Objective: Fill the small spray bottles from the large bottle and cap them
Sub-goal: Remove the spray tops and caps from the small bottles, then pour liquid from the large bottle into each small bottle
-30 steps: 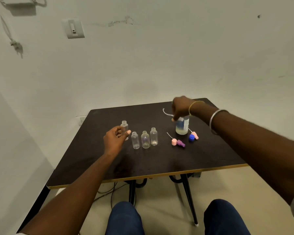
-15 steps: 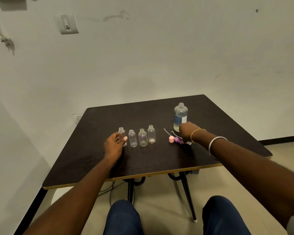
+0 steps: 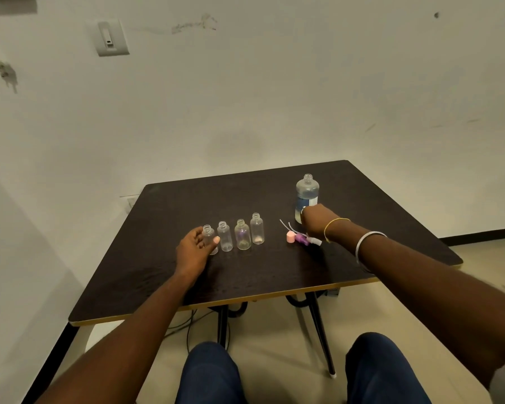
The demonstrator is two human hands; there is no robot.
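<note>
Left hand (image 3: 193,252) pinches one small bottle (image 3: 208,230), probably steadying it for filling. Right hand (image 3: 317,222) sits against the large bottle (image 3: 307,189); its grip is unclear.

Dark table (image 3: 164,217), white wall switch (image 3: 111,37), knotted cord (image 3: 1,67) hanging on wall, beige floor (image 3: 274,330)

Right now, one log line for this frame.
left hand: grips leftmost small bottle | right hand: by spray caps, grip unclear | large bottle: uncapped, upright | small bottles: four, uncapped
</note>
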